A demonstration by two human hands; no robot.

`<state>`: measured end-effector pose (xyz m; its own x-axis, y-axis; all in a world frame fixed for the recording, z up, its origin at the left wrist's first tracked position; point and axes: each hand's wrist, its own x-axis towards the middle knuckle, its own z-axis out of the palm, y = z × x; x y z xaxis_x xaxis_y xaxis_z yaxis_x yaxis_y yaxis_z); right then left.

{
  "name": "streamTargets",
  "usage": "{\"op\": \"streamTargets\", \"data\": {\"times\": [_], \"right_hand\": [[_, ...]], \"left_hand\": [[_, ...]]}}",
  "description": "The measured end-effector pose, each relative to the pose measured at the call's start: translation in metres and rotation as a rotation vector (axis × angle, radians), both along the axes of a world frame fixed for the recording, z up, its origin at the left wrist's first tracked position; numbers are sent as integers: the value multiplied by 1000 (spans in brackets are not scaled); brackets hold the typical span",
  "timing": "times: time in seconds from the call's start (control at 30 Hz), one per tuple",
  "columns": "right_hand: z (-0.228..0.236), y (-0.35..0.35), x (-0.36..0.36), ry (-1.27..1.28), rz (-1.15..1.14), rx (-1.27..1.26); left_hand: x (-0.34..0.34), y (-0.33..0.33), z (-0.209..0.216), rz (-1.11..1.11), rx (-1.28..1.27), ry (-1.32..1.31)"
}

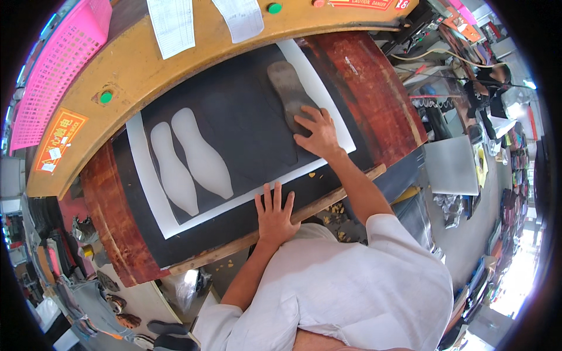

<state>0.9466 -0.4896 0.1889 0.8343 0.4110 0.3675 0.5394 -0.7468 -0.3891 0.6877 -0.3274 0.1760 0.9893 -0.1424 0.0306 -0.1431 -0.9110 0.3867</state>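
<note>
A grey sole-shaped piece (285,82) is apparently being positioned beneath the parted fingertips of the right hand (321,136); level handling is seemingly being called for. The left hand (275,219), fingers spread, is being rested nearer; left of these, white sole shapes (202,155) are being framed by black sheeting (252,111) on a red board (374,99), overhung beyond by a yellow beam (129,76).
</note>
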Motion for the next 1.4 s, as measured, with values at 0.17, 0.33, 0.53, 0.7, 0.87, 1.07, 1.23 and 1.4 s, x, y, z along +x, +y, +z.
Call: {"op": "streamTargets", "data": {"times": [0.17,0.33,0.53,0.7,0.87,1.07,1.23,1.4], "right_hand": [[26,9,13,122,-113,-71],[52,64,79,501,-319,-222],[80,70,136,628,-166,-369],[139,34,163,436,441,-540],[137,16,172,-146,1117,-806],[78,15,173,-386,1475,-882],[76,1,178,-107,1246,-762],[73,15,146,341,331,-341]], "left_hand": [[4,1,2,-5,5,20],[5,0,3,6,19,-6],[6,2,0,33,-42,17],[4,3,2,44,-7,38],[4,1,6,49,34,99],[6,-3,2,83,35,145],[6,-5,-2,99,60,98],[4,-5,-2,108,31,106]]}}
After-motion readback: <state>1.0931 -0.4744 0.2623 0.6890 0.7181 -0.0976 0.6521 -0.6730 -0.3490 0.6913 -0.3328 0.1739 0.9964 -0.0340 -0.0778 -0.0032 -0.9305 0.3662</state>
